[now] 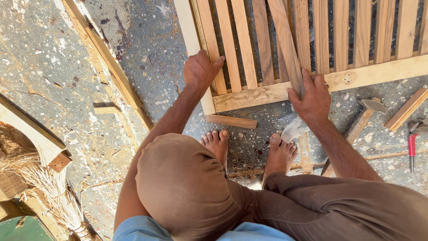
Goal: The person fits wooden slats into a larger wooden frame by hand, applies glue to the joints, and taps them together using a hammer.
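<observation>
A slatted wooden frame [276, 91] lies flat on the speckled concrete floor in front of my bare feet. My left hand [200, 69] presses on the frame's near left corner, fingers over the edge of a slat. My right hand [312, 96] grips the near end of a loose wooden slat [285, 40] that lies slanted across the fixed slats, holding it against the frame's lower rail. I am crouched, with my knees in brown trousers filling the lower part of the view.
A short wood offcut [231, 121] lies by my left foot. A hammer [363, 117], a wood block [405, 109] and a red-handled tool [412, 145] lie at the right. Long battens [107, 58] run at the left; a straw broom [44, 183] lies lower left.
</observation>
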